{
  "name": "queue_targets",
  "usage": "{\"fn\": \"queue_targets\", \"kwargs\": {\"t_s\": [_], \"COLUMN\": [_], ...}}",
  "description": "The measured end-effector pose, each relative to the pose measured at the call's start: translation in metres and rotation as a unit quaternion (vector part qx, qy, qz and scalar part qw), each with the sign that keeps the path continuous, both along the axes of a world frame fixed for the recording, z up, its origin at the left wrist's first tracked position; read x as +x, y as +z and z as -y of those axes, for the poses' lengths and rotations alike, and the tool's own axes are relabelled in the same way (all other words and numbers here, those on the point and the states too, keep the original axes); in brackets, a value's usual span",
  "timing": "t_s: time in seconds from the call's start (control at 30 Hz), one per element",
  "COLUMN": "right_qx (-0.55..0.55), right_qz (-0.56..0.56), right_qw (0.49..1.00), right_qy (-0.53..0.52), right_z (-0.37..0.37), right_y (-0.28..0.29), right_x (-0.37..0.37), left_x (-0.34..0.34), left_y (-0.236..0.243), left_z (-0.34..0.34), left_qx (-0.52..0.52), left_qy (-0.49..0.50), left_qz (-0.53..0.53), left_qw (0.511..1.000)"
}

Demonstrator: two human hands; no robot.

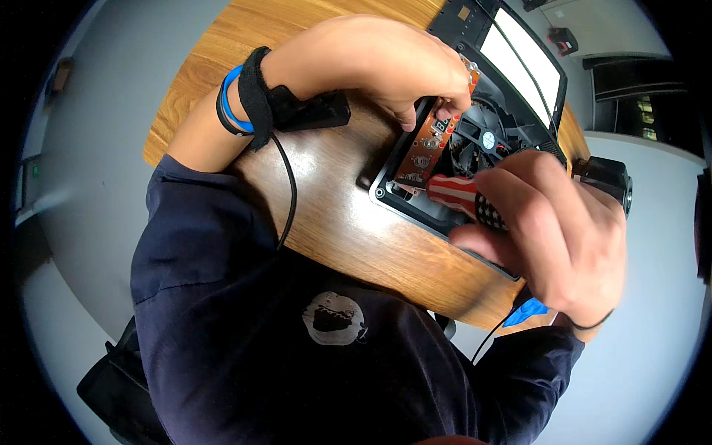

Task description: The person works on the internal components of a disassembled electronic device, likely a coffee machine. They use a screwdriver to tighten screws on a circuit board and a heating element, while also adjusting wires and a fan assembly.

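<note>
1 left hand (423, 70), 1 right hand (560, 222), 1 flag-patterned handle (454, 193), 1 circuit board (423, 161), 1 open device (486, 141), 1 wooden surface (326, 189).

Head view: we look from the person's own head, through a wide fisheye.
Facing: steeply down, over the shirt (408, 363) onto the worktop (326, 193).
Nearness: we sit close, left hand (419, 67) and right hand (560, 230) both within frame.

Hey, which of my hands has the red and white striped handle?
Your right hand: its fingers are wrapped around the striped handle. Your left hand is at the orange circuit board instead.
</note>
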State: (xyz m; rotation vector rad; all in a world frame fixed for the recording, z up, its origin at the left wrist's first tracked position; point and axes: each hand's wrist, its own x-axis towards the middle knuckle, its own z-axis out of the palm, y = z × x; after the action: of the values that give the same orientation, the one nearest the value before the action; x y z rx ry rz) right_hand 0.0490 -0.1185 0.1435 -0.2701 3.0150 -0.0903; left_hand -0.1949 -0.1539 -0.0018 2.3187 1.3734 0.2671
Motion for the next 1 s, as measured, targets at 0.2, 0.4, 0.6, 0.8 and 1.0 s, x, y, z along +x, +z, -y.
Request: {"fn": "queue_targets", "kwargs": {"t_s": [0.2,0.4,0.6,0.8,1.0], "right_qx": [-0.053,-0.01,-0.047,-0.007,0.028], "right_qz": [-0.068,0.032,-0.011,-0.013,0.011], "right_qw": [0.991,0.996,0.999,1.0,0.999], "right_qy": [0.107,-0.085,0.012,0.003,0.014], "right_z": [-0.028,-0.007,-0.02,-0.011,-0.015], "right_y": [-0.026,-0.006,-0.007,-0.005,-0.004], "right_x": [-0.012,-0.011,-0.014,-0.014,-0.007], "left_x": [0.0,-0.002,0.001,0.005,-0.019], "left_y": [-0.008,-0.019,-0.011,-0.015,-0.02], "left_z": [0.005,0.005,0.006,0.007,0.015], "left_qx": [0.019,0.1,0.108,0.105,0.176], "left_qy": [0.021,0.005,0.012,0.031,-0.062], "left_qz": [0.015,0.019,-0.011,-0.02,0.181], "left_qw": [0.999,0.995,0.994,0.994,0.966]}}
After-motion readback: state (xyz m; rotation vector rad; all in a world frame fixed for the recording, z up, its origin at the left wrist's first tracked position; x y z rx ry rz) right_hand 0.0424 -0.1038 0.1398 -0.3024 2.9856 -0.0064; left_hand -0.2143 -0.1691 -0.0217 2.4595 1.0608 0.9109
